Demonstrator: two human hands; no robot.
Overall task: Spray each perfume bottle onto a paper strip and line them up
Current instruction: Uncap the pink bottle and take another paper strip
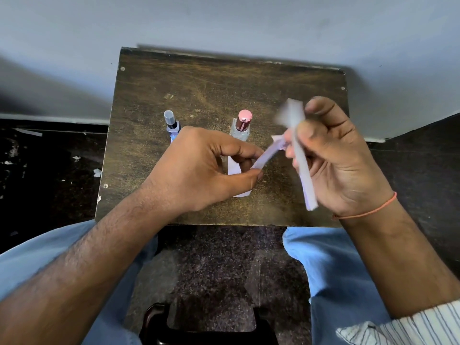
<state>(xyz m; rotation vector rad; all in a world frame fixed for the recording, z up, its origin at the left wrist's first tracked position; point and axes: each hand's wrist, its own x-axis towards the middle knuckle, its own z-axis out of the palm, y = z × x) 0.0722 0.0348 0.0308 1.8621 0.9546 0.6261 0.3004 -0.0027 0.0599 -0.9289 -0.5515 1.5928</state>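
Observation:
Two perfume bottles stand on a small dark wooden table (pixel 199 90): a blue one with a grey cap (pixel 172 124) at the left and a clear one with a pink cap (pixel 242 125) in the middle. My left hand (pixel 206 168) pinches one white paper strip (pixel 265 155) between thumb and fingers above the table. My right hand (pixel 333 155) grips a bundle of white paper strips (pixel 302 158), blurred at its top end. Another strip (pixel 234 168) lies flat on the table in front of the pink-capped bottle, partly hidden by my left hand.
The table stands against a pale grey wall (pixel 224 21). Dark speckled floor (pixel 49 170) with small paper scraps lies at the left. My knees in light blue trousers (pixel 331 265) sit below the table's near edge, with a dark stool (pixel 206 322) between them.

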